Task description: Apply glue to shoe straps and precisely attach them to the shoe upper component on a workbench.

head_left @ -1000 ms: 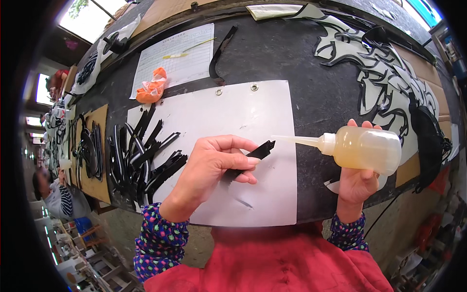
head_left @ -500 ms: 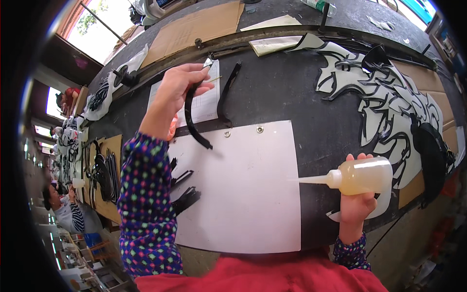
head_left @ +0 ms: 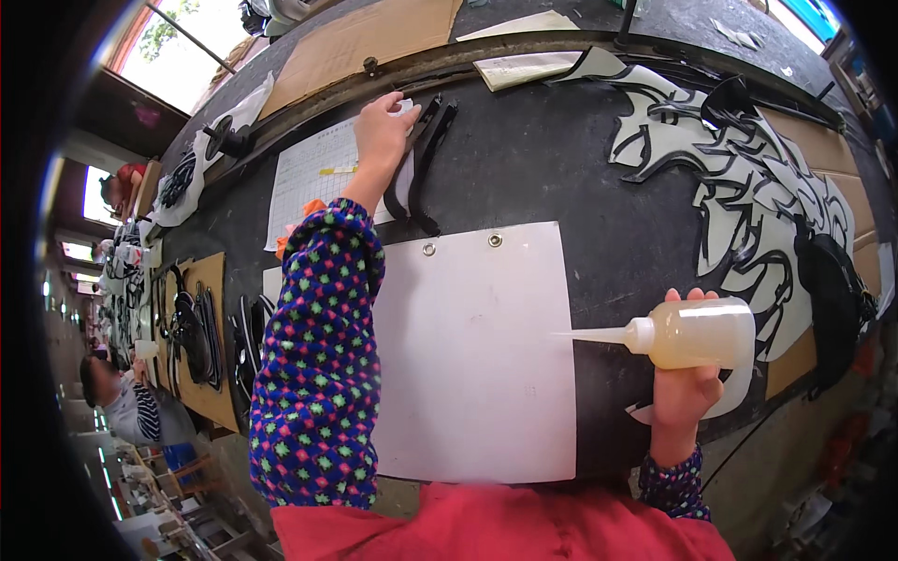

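My left hand reaches to the far side of the table, its fingers curled together at the upper part of a curved black strip. A second curved black strip lies right beside that one. Part of the grip is hidden behind the back of the hand. My right hand is wrapped round a clear squeeze bottle of pale yellowish liquid, held sideways. Its long thin nozzle points left, over the right edge of a white board with metal eyelets.
Many white pieces edged in black are heaped on the right, beside a black cloth item. Gridded paper lies at far left, near a black spool. Cardboard rests beyond the ledge. Another person sits at left.
My left hand has moved away from me, bringing the black strip from above the white board to beside the other strip. The right hand and bottle stay nearly still.
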Motion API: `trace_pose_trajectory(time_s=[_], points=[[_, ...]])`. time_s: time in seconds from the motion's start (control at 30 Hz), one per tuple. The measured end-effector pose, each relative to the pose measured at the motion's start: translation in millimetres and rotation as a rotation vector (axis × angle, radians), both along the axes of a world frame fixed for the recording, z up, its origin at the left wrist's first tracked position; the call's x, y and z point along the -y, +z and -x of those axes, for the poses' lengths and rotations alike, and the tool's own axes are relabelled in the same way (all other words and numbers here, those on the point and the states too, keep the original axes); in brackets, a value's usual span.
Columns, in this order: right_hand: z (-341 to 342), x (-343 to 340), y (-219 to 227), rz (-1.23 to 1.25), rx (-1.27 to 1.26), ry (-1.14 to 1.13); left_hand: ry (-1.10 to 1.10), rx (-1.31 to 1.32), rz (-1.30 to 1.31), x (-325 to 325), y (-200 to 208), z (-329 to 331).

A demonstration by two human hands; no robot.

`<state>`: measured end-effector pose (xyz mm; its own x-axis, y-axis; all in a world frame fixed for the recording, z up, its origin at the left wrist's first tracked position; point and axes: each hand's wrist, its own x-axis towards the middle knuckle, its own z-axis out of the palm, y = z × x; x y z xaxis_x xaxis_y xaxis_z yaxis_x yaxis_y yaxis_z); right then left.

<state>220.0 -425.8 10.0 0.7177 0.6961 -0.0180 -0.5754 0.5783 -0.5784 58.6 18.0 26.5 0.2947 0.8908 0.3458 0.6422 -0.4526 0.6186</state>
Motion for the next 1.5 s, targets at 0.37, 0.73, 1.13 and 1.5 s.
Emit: trace_pose_trajectory(time_s=[0.37,0.73,1.13,1.5], points=[[15.1,-10.3,12.0,-0.400,-0.256,0.235,-0.615,0.115,0.180,264.9,25.1,38.2],[81.3,-15.1,10.0,-0.405,-0.585,0.471,0.079,-0.133,-0.114,94.0,9.0,192.7],[91.1,-9.1,8.5,-0.316,-0.519,0.369,-0.689,0.047,-0.347,265.6,85.2,154.9],[102.9,8.1,5.9,-0.136,-0.317,0.355,-0.802,-0.027,-0.407,309.8,91.7,151.8]])
